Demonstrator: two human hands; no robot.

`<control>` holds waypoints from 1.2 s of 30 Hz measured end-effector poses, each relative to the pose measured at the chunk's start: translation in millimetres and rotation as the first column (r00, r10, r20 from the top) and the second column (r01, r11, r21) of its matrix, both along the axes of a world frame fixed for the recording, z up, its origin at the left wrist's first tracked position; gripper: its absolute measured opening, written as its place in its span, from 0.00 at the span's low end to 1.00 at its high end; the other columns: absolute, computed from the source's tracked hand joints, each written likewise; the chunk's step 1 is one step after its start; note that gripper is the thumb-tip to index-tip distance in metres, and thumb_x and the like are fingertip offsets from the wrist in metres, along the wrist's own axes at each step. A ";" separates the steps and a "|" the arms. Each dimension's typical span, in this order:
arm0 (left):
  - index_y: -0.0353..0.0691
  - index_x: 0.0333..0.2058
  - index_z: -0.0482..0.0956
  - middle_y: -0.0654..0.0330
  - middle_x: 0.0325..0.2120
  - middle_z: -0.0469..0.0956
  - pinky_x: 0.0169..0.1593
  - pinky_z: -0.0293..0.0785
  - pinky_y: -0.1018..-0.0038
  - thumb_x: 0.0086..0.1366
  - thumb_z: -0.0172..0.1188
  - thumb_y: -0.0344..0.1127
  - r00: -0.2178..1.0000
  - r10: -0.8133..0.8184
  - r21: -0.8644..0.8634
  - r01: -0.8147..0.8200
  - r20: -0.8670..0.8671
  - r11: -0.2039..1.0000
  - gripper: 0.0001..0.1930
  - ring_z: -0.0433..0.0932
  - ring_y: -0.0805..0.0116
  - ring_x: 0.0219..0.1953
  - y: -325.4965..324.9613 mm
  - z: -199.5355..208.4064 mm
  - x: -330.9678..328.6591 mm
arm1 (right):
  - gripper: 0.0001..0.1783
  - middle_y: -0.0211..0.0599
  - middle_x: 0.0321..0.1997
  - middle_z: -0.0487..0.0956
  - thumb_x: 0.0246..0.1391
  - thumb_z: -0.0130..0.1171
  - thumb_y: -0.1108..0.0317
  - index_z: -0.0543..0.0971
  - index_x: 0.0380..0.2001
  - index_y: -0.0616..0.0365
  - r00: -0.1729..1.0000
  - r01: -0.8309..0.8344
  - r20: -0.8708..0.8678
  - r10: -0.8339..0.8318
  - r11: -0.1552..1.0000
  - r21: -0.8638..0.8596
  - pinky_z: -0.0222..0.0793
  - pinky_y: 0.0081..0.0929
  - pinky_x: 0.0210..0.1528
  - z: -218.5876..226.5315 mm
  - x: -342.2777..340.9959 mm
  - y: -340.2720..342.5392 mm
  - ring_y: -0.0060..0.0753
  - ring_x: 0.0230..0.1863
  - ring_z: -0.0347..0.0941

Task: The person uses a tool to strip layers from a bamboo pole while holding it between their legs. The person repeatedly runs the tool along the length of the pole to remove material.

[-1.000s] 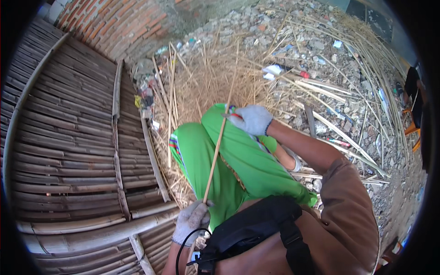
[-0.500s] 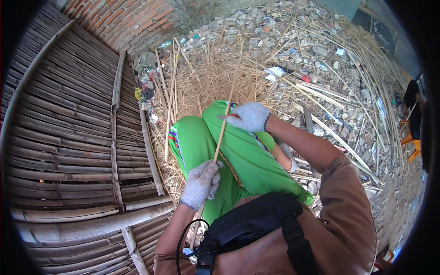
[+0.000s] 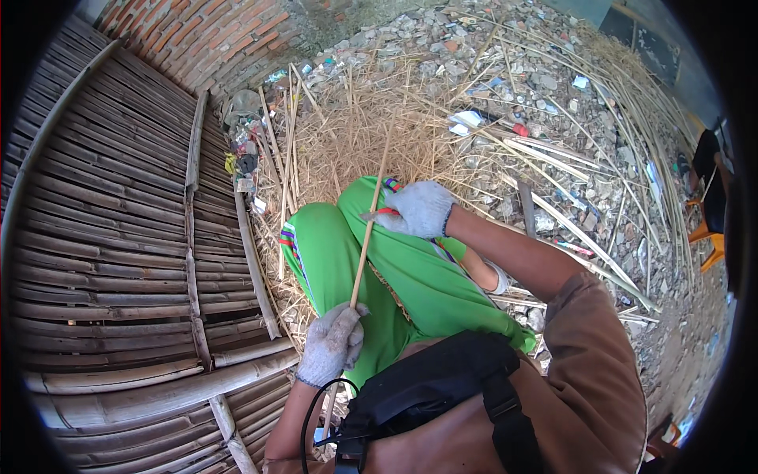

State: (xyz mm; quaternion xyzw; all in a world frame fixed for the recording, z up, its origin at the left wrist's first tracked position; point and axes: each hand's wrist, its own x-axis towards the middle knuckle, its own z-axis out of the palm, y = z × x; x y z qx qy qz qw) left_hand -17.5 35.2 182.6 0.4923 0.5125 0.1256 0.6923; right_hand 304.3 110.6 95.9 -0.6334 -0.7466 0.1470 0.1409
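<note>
A long, thin bamboo stick (image 3: 364,257) slants over my green trouser legs, its far tip above the pile of shavings. My left hand (image 3: 332,344), in a whitish knit glove, is closed around its lower part, by my left thigh. In my gloved right hand (image 3: 418,210) is a small knife (image 3: 379,213) with a red handle; its blade lies against the stick near my right knee. The glove hides most of the handle. Below my left hand the stick's near end shows again beside the black waist bag (image 3: 430,387).
A slatted bamboo platform (image 3: 118,237) fills the left side. Straw-like shavings (image 3: 371,134) lie heaped ahead of my knees. Split bamboo strips (image 3: 580,229) are strewn over the rubble at right. A brick wall (image 3: 213,39) stands at the back, an orange chair (image 3: 711,251) at far right.
My left hand has drawn the stick back toward my body, down and to the left. My right hand, with the knife, has shifted slightly nearer and left.
</note>
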 end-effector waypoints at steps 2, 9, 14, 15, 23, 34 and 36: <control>0.35 0.53 0.79 0.69 0.20 0.68 0.16 0.59 0.77 0.84 0.53 0.46 1.000 0.010 -0.004 -0.010 -0.016 1.000 0.18 0.63 0.80 0.13 -5.2 2.8 -0.3 | 0.40 0.55 0.32 0.87 0.71 0.43 0.28 0.87 0.34 0.54 0.999 0.050 0.014 -0.050 0.998 -0.030 0.82 0.60 0.39 7.5 -5.0 -5.6 0.62 0.35 0.87; 0.31 0.53 0.79 0.69 0.18 0.65 0.17 0.54 0.76 0.84 0.52 0.44 0.998 0.056 -0.084 -0.059 -0.033 0.995 0.19 0.61 0.78 0.14 -48.0 16.0 -41.2 | 0.41 0.58 0.36 0.87 0.73 0.41 0.30 0.87 0.35 0.56 0.972 0.182 -0.147 -0.184 0.983 -0.030 0.82 0.58 0.44 -11.1 15.0 -3.4 0.65 0.39 0.86; 0.32 0.53 0.79 0.70 0.19 0.65 0.17 0.55 0.77 0.84 0.53 0.44 0.999 0.049 -0.047 -0.048 0.023 0.998 0.18 0.61 0.79 0.14 -23.1 4.6 -9.4 | 0.40 0.59 0.36 0.87 0.73 0.43 0.30 0.86 0.35 0.56 0.992 0.084 -0.085 -0.091 0.993 -0.086 0.81 0.59 0.44 -1.0 5.7 2.4 0.66 0.40 0.86; 0.32 0.53 0.79 0.70 0.19 0.65 0.17 0.55 0.77 0.84 0.53 0.44 0.998 0.048 -0.040 -0.047 0.031 0.998 0.18 0.61 0.79 0.14 -13.0 1.9 2.1 | 0.39 0.59 0.35 0.87 0.73 0.43 0.30 0.85 0.35 0.57 0.995 0.065 -0.070 -0.072 0.994 -0.086 0.81 0.60 0.45 0.2 6.4 6.0 0.66 0.40 0.86; 0.32 0.52 0.79 0.68 0.21 0.69 0.16 0.55 0.76 0.83 0.53 0.43 0.999 -0.029 0.009 0.029 0.020 1.000 0.17 0.62 0.78 0.13 19.8 -6.2 25.0 | 0.39 0.58 0.36 0.86 0.73 0.43 0.31 0.85 0.38 0.57 0.997 0.040 -0.065 -0.046 0.995 -0.090 0.81 0.60 0.43 10.5 12.0 2.9 0.65 0.39 0.86; 0.29 0.52 0.78 0.69 0.18 0.65 0.17 0.53 0.76 0.84 0.53 0.44 0.997 -0.040 0.022 0.041 -0.064 0.999 0.19 0.60 0.78 0.14 -31.2 23.4 -34.3 | 0.37 0.55 0.39 0.88 0.72 0.43 0.31 0.87 0.40 0.53 0.989 0.098 -0.103 -0.103 0.994 -0.049 0.82 0.59 0.45 -7.2 13.6 5.3 0.63 0.41 0.87; 0.29 0.52 0.78 0.70 0.18 0.65 0.18 0.54 0.77 0.84 0.53 0.45 0.997 -0.027 -0.017 0.026 -0.073 1.000 0.20 0.60 0.79 0.14 -42.6 21.8 -53.1 | 0.37 0.55 0.39 0.88 0.72 0.43 0.31 0.88 0.41 0.52 0.993 0.084 -0.084 -0.087 0.996 -0.030 0.82 0.59 0.46 -12.2 15.2 6.9 0.64 0.41 0.86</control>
